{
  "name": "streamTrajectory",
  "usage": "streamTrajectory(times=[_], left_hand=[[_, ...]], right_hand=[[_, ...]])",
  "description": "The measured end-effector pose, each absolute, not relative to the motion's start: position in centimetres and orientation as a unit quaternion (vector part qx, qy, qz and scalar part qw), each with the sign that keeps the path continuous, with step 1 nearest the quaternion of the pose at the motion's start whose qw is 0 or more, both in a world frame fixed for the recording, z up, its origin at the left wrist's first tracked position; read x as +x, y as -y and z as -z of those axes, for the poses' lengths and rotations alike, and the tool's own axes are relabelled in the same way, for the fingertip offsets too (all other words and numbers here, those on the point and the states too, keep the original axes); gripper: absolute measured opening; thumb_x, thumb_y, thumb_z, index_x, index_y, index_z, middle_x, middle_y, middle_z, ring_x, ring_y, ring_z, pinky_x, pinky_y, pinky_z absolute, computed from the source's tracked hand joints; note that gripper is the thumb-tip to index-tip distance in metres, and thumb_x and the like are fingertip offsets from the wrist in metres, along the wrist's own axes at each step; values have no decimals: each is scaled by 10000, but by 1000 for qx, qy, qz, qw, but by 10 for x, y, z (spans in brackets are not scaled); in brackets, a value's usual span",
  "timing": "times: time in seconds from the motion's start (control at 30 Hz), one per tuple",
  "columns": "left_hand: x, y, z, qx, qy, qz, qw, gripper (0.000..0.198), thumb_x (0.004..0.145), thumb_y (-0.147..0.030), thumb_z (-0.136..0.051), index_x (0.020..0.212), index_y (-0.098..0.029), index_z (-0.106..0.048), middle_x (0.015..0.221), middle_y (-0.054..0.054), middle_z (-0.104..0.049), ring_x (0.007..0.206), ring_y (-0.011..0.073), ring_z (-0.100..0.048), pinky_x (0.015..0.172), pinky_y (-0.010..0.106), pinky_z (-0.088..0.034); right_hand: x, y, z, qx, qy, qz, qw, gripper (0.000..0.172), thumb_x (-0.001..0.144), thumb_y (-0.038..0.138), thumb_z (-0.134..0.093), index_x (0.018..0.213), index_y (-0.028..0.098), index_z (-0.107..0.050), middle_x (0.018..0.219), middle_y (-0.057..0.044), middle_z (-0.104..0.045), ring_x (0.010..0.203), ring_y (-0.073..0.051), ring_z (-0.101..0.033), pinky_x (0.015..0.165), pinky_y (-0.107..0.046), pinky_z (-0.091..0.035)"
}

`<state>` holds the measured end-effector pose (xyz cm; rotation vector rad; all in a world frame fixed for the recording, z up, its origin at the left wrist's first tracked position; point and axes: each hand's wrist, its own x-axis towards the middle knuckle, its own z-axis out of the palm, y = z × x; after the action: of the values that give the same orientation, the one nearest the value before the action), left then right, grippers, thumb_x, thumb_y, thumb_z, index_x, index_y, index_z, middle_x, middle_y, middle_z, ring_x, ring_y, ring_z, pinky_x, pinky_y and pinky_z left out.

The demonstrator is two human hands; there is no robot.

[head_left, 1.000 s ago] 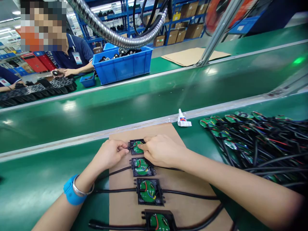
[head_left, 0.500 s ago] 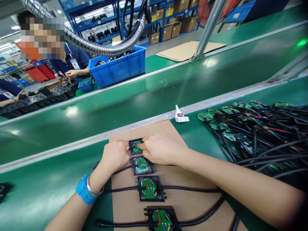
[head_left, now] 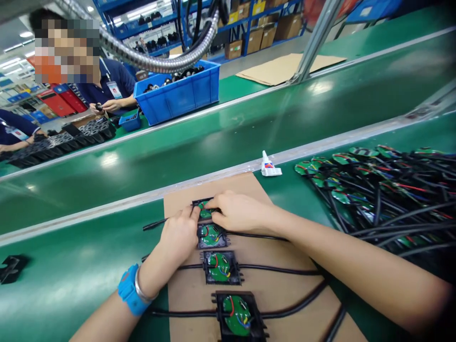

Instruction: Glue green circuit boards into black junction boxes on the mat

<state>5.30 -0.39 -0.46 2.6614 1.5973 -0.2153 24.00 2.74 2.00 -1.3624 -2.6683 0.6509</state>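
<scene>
Both your hands are on the top housing, the farthest of the row on the cardboard sheet, which lies on the green table. Your left hand comes in from the left with fingers curled, thumb and forefinger tips pinched at the housing's left edge. The rest of that hand lies over the left side of the second housing. Your right hand closes on the top housing from the right, fingers bent down over its right half and hiding most of it. So the housing sits right between your fingertips, touching both. A black cable trails out to the left across the table. Off to the right a glue tube lies near the cardboard's far corner, and a heap of boards with cables sits well apart.
</scene>
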Motion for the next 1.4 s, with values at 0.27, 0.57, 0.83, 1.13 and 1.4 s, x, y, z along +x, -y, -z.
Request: streamTrajectory(times=[0.27, 0.57, 0.83, 1.13, 1.4], left_hand=[[46, 0, -6, 867, -497, -19, 39, 373, 845, -97, -447, 1171, -152, -620, 1107, 99, -669, 918, 238, -675, 793, 354, -566], [46, -12, 8, 911, -390, -107, 83, 248, 873, -108, -467, 994, -160, -677, 1139, 65, -653, 1067, 218, -579, 983, 368, -460], [43, -13, 17, 910, -380, -122, 116, 311, 827, -73, -474, 1039, -141, -692, 1141, 66, -681, 1055, 222, -610, 973, 357, -478], [45, -15, 7, 901, -398, -108, 139, 277, 848, -80, -453, 1044, -156, -633, 1007, 78, -690, 938, 222, -623, 864, 370, -513], [56, -14, 8, 917, -386, -50, 90, 362, 751, -41, -461, 1048, -143, -639, 983, 95, -611, 948, 257, -534, 872, 403, -468]], right_hand=[[252, -30, -21, -480, 837, -255, 72, 295, 727, 172, -506, 1004, 120, -592, 860, -93, -678, 734, -187, -601, 618, -264, -397], [255, -28, -22, -477, 841, -249, 60, 78, 767, 154, -474, 755, 171, -548, 717, -29, -629, 625, -136, -539, 570, -236, -344], [257, -25, 4, -451, 872, -161, 100, 145, 876, 177, -386, 836, 161, -524, 819, -71, -589, 707, -163, -509, 652, -278, -344], [264, -29, 23, -439, 890, -91, 86, 161, 887, 134, -358, 891, 153, -518, 819, -61, -569, 656, -147, -468, 594, -273, -294], [259, -31, 20, -352, 935, -23, 17, 184, 878, 127, -409, 938, 144, -582, 909, -106, -598, 753, -178, -473, 565, -290, -230]])
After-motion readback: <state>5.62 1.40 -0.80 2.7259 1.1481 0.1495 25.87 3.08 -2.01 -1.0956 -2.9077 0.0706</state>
